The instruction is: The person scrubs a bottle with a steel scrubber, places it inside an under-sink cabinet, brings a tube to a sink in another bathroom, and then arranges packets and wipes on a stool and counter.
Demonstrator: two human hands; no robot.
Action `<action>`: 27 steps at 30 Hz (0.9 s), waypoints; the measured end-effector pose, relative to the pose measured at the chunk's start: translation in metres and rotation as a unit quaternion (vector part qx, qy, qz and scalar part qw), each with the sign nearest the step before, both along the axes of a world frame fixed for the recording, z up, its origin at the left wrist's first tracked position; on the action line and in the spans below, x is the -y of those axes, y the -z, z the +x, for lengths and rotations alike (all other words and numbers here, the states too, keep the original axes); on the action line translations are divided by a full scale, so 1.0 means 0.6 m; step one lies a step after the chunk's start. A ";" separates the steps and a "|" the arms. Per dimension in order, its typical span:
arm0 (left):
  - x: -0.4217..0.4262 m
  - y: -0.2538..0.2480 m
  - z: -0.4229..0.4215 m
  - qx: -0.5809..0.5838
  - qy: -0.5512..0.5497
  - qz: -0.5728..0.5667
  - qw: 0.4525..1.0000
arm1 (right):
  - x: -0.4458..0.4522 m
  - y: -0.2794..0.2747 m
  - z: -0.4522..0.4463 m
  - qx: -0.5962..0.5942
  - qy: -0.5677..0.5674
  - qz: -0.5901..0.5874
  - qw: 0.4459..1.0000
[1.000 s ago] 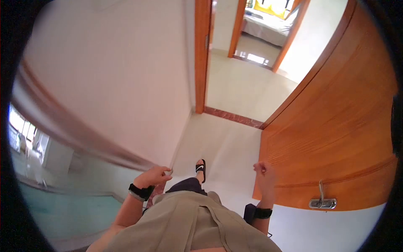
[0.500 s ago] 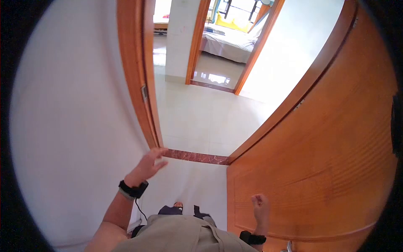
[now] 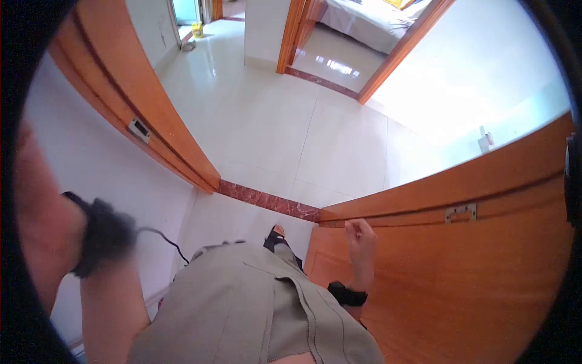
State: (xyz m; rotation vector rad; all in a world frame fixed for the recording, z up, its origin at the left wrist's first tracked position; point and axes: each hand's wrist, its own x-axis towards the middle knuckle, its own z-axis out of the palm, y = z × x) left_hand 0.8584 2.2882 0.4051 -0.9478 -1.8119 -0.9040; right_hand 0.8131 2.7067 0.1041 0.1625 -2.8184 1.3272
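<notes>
My left hand point(image 3: 39, 212) is raised close to the camera at the left edge, large and smeared by motion. Its fingers cannot be made out, and a black wristband point(image 3: 106, 236) with a cable sits on that wrist. My right hand point(image 3: 362, 233) is closed in a loose fist in front of the open wooden door point(image 3: 436, 273), with nothing visible in it. Whether it touches the door cannot be told. Another black band point(image 3: 347, 294) circles the right wrist.
The doorway has a wooden frame point(image 3: 176, 145) with a metal strike plate point(image 3: 139, 129) and a dark red stone threshold point(image 3: 267, 200). Beyond lie a tiled floor point(image 3: 260, 121) and a second doorway with a bed point(image 3: 370, 24). A metal hinge point(image 3: 461, 213) shows at right.
My left hand has risen from near the door frame toward the camera. The view has shifted, and more of the hallway on the left shows. My right hand stays closed.
</notes>
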 end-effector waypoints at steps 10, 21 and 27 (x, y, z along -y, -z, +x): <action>0.004 0.076 -0.295 0.025 0.005 0.057 0.998 | 0.071 0.021 -0.432 0.047 -0.017 -0.014 0.999; 0.133 0.137 -0.395 -0.003 0.071 0.182 0.981 | 0.236 -0.074 -0.467 0.064 -0.088 0.096 0.989; 0.242 0.256 -0.879 -0.001 0.091 0.231 0.969 | 0.390 0.053 -0.988 0.063 -0.124 0.046 0.989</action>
